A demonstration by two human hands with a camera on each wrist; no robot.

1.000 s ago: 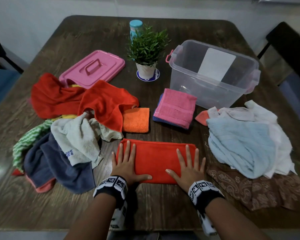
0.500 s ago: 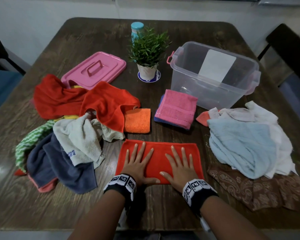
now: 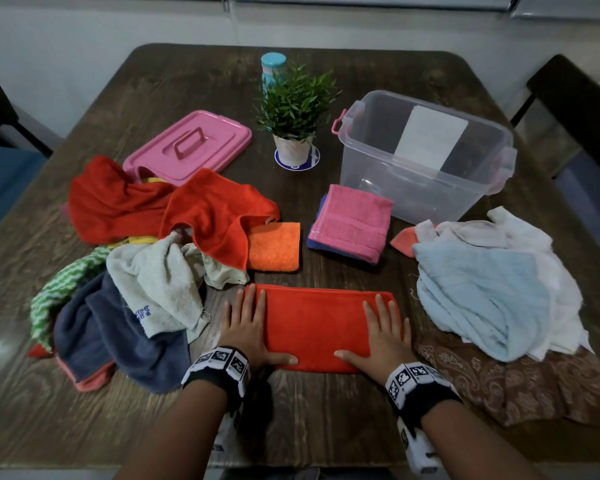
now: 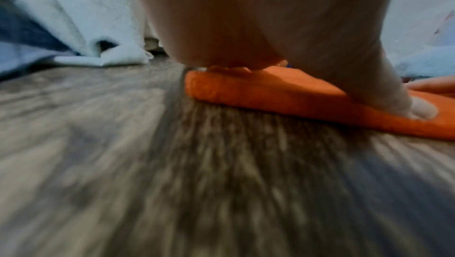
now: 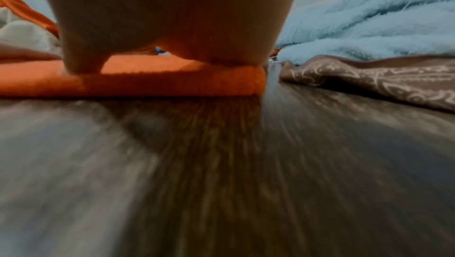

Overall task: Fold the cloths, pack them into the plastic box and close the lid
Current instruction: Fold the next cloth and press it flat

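Red cloth (image 3: 319, 327) lies folded at the table's (image 3: 326, 427) 6 o'clock, left hand (image 3: 246, 327) and right hand (image 3: 385, 336) seemingly pressing its ends, fingers flat and straight

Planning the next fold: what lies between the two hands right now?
Only the flat red cloth: left hand presses one end, right hand the other. The head view shows it.

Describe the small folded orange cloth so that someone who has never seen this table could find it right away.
Start at the potted plant in the middle of the wooden table and come toward the person. The small orange cloth lies folded flat, partly under a rumpled red cloth. It is paler and more nubbly than the long red-orange cloth nearer the person.
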